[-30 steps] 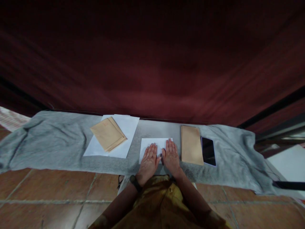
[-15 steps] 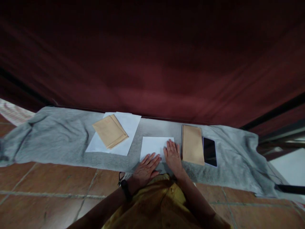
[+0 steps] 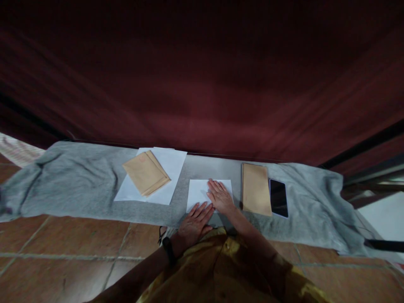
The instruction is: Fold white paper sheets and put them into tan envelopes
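Markings: a faint reddish mark on the uppermost of the tan paper envelopes in the left-hand pile; too small to read.
White paper: a small rectangular white sheet lies flat on the grey fabric cover, directly in front of the wearer, under the fingers of both hands.
Right hand: the bare right hand is laid flat across the right part of the white sheet, fingertips at its far edge; fingers extended, nothing grasped.
Left hand: the bare left hand rests its fingertips on the sheet's near edge, palm nearer the wearer; fingers spread, nothing clenched. Its fingertips are just beside the heel of the right hand.
Left wrist: dark band with watch-like body.
Left-hand pile: the tan envelopes lie askew on large white paper sheets, apart from the small sheet.
Right-hand stack: rectangular brown paper envelopes, squared up, to the right of the right hand and apart from it.
Phone: dark-screened rectangular phone with pale purple edge, just beside the brown stack; contact cannot be told.
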{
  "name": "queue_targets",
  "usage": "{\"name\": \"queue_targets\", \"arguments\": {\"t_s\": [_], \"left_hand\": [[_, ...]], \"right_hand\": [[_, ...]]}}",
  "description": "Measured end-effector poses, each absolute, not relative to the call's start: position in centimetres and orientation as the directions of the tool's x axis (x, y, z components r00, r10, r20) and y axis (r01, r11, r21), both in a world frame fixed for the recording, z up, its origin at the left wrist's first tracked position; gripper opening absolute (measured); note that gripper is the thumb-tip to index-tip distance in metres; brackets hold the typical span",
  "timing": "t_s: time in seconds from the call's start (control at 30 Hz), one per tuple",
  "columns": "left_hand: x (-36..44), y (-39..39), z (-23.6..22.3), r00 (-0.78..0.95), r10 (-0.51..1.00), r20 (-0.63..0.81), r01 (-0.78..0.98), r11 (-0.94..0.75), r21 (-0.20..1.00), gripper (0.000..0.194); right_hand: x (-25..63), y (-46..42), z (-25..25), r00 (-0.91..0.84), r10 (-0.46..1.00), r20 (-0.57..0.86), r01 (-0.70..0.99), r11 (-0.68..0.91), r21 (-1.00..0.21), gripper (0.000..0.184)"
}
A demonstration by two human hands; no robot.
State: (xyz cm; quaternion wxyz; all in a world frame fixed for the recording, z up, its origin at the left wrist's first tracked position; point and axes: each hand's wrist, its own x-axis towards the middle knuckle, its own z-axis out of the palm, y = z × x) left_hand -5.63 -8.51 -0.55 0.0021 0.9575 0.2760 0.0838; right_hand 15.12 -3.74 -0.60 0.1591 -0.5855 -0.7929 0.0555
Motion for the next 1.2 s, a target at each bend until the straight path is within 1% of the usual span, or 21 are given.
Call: {"name": "queue_targets", "arguments": {"t_s": [0.13,0.37,0.5,0.57,0.67,0.8,0.97,1.1,1.2], "left_hand": [[-5.5,-8.6,-0.1,0.833,0.529,0.161,0.531,-0.847,0.039,0.060],[-5.3,-8.7,0.3,0.825,0.553,0.117,0.544,-0.833,0.098,0.059],[-5.5,-8.7,0.1,0.832,0.543,0.113,0.536,-0.839,0.089,0.059],[-5.7,-8.7,0.0,0.839,0.533,0.109,0.527,-0.846,0.084,0.059],[-5.7,-8.9,0.0,0.836,0.539,0.099,0.529,-0.841,0.110,0.059],[-4.5,-8.7,0.0,0.757,0.645,0.101,0.626,-0.761,0.172,0.057],[-1.5,-7.0,-0.2,0.697,0.703,0.139,0.677,-0.710,0.194,0.057],[0.2,-4.9,-0.5,0.648,0.739,0.183,0.717,-0.673,0.182,0.062],[0.4,-3.5,-0.6,0.590,0.775,0.225,0.755,-0.629,0.185,0.066]], "right_hand": [[15.2,-3.2,-0.5,-0.227,0.957,0.180,0.928,0.269,-0.258,0.050],[16.3,-8.4,0.3,-0.351,0.919,0.178,0.883,0.388,-0.263,0.050],[16.8,-11.1,0.4,-0.369,0.912,0.180,0.874,0.406,-0.266,0.049],[16.9,-12.0,0.1,-0.373,0.906,0.202,0.876,0.415,-0.244,0.050],[16.7,-13.0,-0.8,-0.364,0.897,0.250,0.890,0.414,-0.188,0.055],[15.9,-13.9,-1.7,-0.275,0.915,0.297,0.932,0.329,-0.151,0.060],[15.5,-14.3,-2.4,-0.050,0.941,0.334,0.977,0.116,-0.181,0.066],[15.6,-14.6,-2.6,0.005,0.932,0.363,0.982,0.065,-0.180,0.074],[15.6,-14.7,-2.6,0.030,0.930,0.366,0.982,0.041,-0.184,0.076]]}}
